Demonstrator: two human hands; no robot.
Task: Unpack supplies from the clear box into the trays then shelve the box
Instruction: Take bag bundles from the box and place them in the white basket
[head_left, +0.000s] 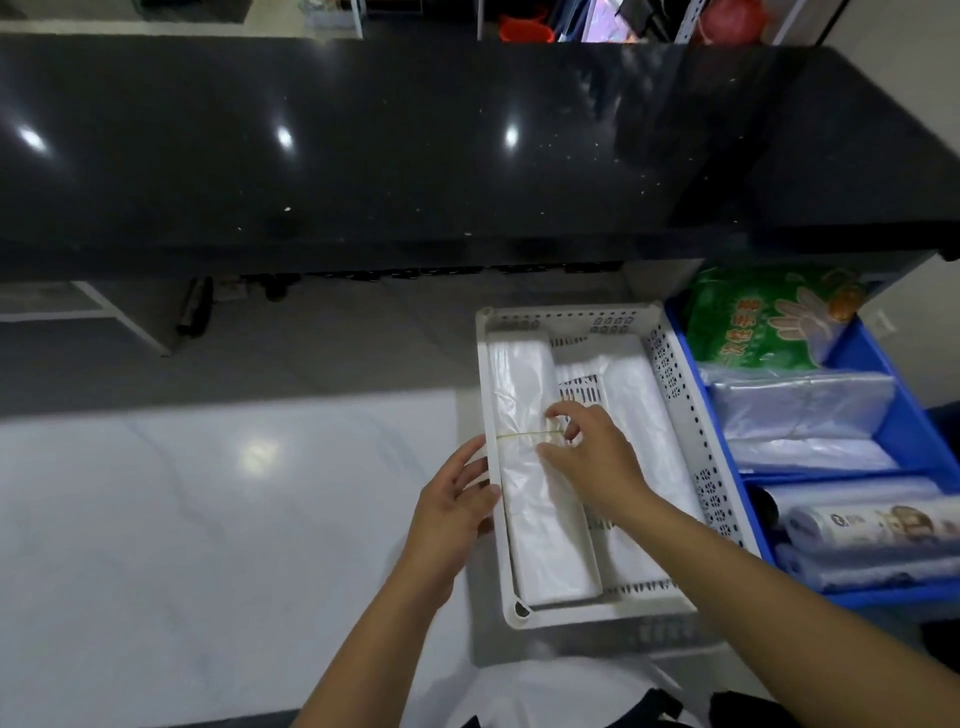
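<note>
Showing two bare forearms, no sleeves reaching the wrists. Wearing no gloves, rings or watch on left hand (454, 499) or right hand (592, 452).

The white desk (208, 519) lay open left of the white tray (675, 415). Two bag bundles (540, 525) filled the tray floor. The blue bin (904, 415) stood just beside the tray's right wall. The black counter (415, 156) blocked reach beyond.

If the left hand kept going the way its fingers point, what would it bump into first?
Probably the white tray's left wall: the left hand's fingers point up and right at it and seem already against it. Just past it lies the banded bag bundle.
</note>
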